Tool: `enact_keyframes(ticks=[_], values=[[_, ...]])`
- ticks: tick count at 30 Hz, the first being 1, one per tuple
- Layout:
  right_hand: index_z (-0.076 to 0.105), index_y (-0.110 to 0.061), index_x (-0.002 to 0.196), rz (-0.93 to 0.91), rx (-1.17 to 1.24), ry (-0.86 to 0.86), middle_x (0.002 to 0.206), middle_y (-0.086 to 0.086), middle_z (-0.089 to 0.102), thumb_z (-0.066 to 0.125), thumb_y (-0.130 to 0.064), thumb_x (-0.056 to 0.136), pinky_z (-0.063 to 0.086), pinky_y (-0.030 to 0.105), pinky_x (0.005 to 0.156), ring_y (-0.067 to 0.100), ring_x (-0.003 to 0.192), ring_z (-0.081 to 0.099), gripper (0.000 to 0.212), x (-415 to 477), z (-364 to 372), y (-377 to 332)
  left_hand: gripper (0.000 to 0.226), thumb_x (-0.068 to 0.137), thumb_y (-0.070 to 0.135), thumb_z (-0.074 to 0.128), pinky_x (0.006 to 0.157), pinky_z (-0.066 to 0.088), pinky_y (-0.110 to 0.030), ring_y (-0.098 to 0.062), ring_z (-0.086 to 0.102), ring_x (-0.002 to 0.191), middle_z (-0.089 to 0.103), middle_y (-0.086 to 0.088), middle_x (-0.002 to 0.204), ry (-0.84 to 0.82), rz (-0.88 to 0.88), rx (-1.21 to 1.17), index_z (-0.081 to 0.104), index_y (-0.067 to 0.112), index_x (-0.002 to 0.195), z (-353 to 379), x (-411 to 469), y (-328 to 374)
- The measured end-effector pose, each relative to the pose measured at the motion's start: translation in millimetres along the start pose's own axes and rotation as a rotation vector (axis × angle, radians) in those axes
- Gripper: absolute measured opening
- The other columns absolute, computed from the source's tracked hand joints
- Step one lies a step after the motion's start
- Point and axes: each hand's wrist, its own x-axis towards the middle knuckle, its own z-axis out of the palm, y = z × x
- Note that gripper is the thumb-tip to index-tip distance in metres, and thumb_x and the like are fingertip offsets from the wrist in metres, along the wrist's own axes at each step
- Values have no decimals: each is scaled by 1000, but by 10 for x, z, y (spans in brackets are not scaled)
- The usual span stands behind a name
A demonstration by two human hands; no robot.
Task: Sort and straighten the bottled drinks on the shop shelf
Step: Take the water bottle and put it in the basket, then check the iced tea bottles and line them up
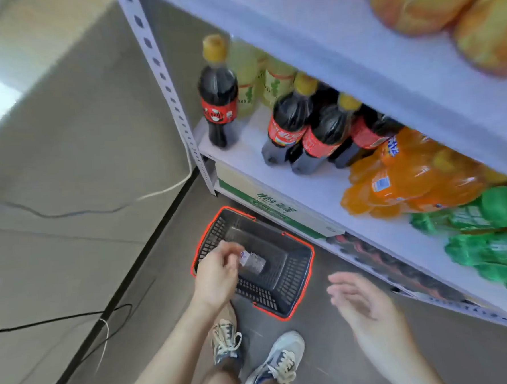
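Over the basket (307,277), the left hand (218,271) pinches the cap end of a small clear bottle (252,261), which hangs just inside the basket. The right hand (363,301), beside the basket, is spread and holds nothing. I judge this to be the fetching step. Next, the bottle must go upright on the shelf (244,153) above the basket.

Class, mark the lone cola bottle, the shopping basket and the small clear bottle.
Dark cola bottle, yellow cap (219,109): head view, red label.
Black red-rimmed plastic basket (295,269): head view, right wall.
Small clear plastic bottle (255,261): head view, body.
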Motion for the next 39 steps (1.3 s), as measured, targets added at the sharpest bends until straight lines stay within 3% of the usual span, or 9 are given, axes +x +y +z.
enact_keyframes(ticks=[5, 11, 15, 19, 23, 26, 32, 36, 39], values=[[58, -61, 97, -134, -119, 46, 88, -27, 69, 66, -16, 87, 51, 23, 80, -3, 78, 67, 47, -657, -594, -742, 42, 88, -2, 52, 74, 49, -17, 2, 64, 78, 69, 23, 79, 92, 255, -31, 64, 37, 78, -988, -834, 1102], [66, -44, 88, -426, -250, 358, 91, -27, 67, 72, -13, 82, 45, 4, 73, -9, 75, 63, 32, -1347, -1188, -1461, 34, 83, -7, 60, 72, 51, -21, -1, 65, 78, 70, 17, 84, 114, 622, 38, 72, 24, 90, -1770, -1613, 2240], [68, -38, 90, -509, -19, 532, 89, -17, 70, 69, -9, 87, 52, 19, 71, 0, 79, 67, 29, -1581, -1490, -1709, 30, 79, 1, 52, 71, 48, -25, -8, 62, 80, 67, 12, 89, 122, 885, 111, 72, 17, 94, -1973, -1971, 2942], [67, -42, 92, -439, 300, 523, 91, -16, 72, 63, -2, 90, 52, 19, 71, 12, 86, 70, 40, -1566, -1774, -1899, 35, 83, -9, 54, 75, 44, -17, -15, 62, 90, 67, 5, 103, 85, 1012, 179, 71, 13, 104, -1923, -2140, 3482], [58, -46, 106, -491, 337, 533, 99, -24, 67, 63, -4, 89, 49, 12, 76, -2, 93, 63, 46, -1262, -2155, -2173, 39, 85, 0, 50, 82, 45, -22, -21, 61, 102, 65, -1, 120, 94, 1152, 255, 69, 11, 117, -1688, -2192, 4007], [44, -17, 139, -499, 305, 491, 130, 0, 56, 69, -5, 86, 47, 22, 94, 10, 112, 57, 60, -954, -2340, -2316, 49, 85, 0, 53, 96, 42, -32, -30, 55, 119, 55, -8, 138, 125, 1187, 375, 57, 8, 134, -1450, -2104, 4405], [35, -5, 144, -550, 202, 431, 140, 16, 46, 76, -7, 74, 43, 48, 104, 31, 129, 46, 81, -578, -2456, -2347, 61, 95, 14, 45, 98, 34, -33, -33, 48, 122, 35, -14, 153, 228, 1106, 718, 26, 5, 152, -1073, -1874, 4825], [47, -8, 130, -557, 106, 467, 113, 8, 55, 74, -18, 71, 46, 33, 84, 30, 113, 52, 66, -439, -2600, -2327, 44, 97, 29, 51, 84, 38, -34, -30, 53, 106, 57, -10, 121, 314, 1079, 754, 45, 11, 136, -1018, -1829, 4884], [54, -16, 121, -544, 84, 449, 91, -11, 40, 79, -24, 70, 43, 28, 81, 27, 109, 49, 57, -393, -2666, -2308, 33, 95, 29, 55, 74, 43, -38, -31, 59, 99, 60, -8, 109, 349, 1035, 758, 53, 13, 124, -1033, -1817, 4960]])
